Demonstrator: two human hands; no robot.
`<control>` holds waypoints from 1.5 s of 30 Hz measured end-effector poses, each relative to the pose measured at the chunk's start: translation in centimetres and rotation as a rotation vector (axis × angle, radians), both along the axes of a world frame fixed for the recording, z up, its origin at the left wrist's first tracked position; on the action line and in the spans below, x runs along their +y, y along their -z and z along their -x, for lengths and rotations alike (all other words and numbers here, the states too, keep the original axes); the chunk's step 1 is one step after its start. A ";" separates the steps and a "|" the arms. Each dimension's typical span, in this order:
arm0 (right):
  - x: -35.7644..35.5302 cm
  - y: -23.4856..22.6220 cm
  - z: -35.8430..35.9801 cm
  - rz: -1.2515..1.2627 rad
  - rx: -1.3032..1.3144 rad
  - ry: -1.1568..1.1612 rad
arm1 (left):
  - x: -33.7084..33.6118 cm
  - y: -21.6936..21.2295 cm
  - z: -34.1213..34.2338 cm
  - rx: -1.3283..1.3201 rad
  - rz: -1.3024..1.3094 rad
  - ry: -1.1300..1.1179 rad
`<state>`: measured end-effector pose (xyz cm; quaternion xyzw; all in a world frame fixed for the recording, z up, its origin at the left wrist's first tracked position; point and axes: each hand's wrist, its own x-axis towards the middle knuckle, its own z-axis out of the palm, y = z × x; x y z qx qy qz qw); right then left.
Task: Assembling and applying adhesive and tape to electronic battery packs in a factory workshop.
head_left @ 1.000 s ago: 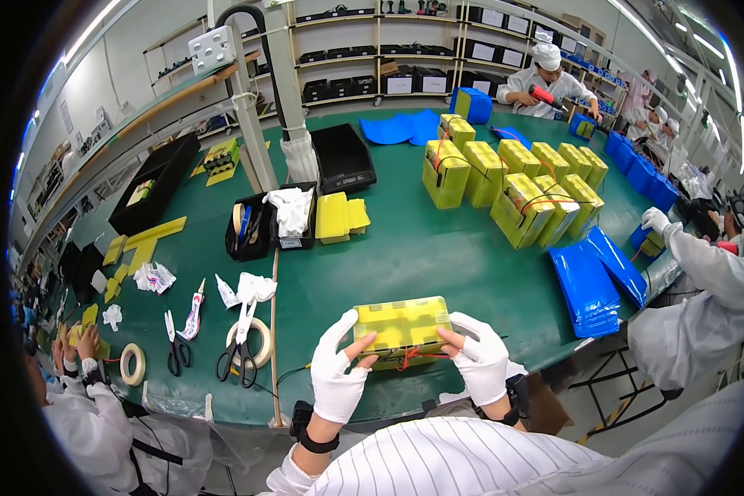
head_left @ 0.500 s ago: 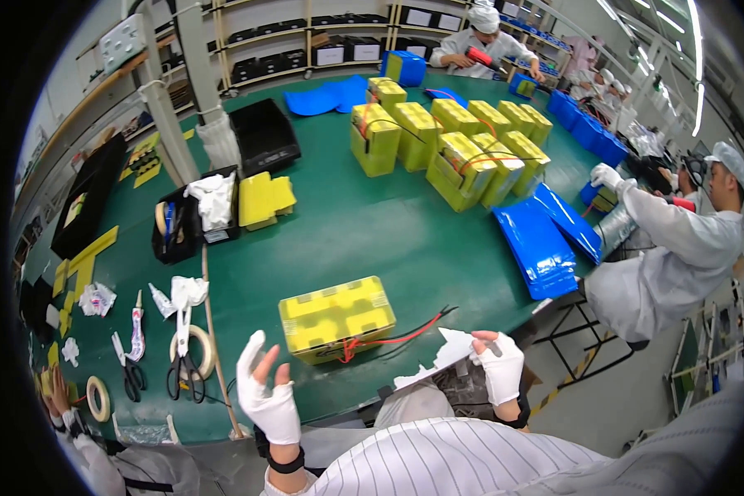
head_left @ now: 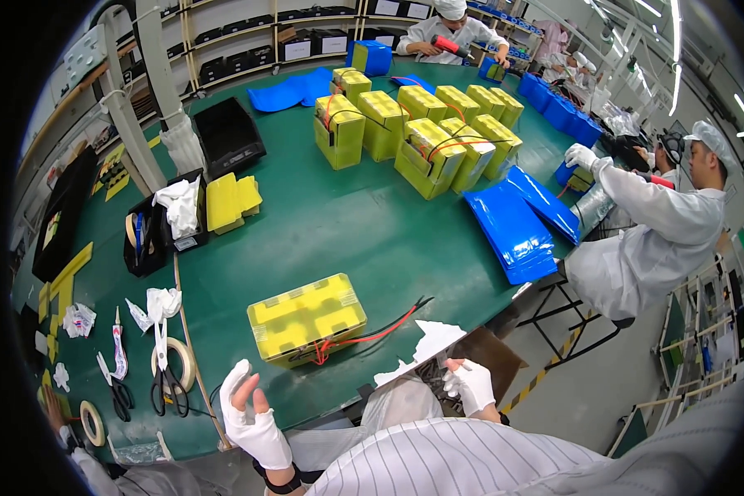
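Head view: yellow pack [head_left: 307, 318], lower centre, now released, free on the tabletop [head_left: 306, 236]
Left hand [head_left: 256, 426]: grip wide, empty
Right hand [head_left: 471, 387]: grip curled, cannot tell contents

the yellow block [head_left: 307, 316] looks smooth, the blue sheets [head_left: 511, 240] like glossy plastic.

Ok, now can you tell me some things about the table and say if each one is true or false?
1. The near yellow block has red and black wires. True.
2. The left hand grips scissors. False: it is open and empty.
3. The white cloth is in a black bin. True.
4. The right hand touches that block. False: they are apart.
5. The shiny blue sheets are farther right than that block. True.
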<state>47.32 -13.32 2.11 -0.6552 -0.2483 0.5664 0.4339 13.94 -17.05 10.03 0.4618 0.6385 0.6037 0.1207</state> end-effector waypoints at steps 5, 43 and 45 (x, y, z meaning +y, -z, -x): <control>0.0 0.6 -0.6 0.080 0.117 -0.004 | 0.1 0.6 0.0 -0.058 -0.026 0.045; 2.1 -12.6 7.0 -0.721 -0.036 0.006 | 1.4 -1.7 0.7 -0.060 -0.016 0.027; 2.3 -12.5 9.3 -0.638 -0.125 -0.288 | 2.6 -2.5 0.5 0.136 0.023 0.040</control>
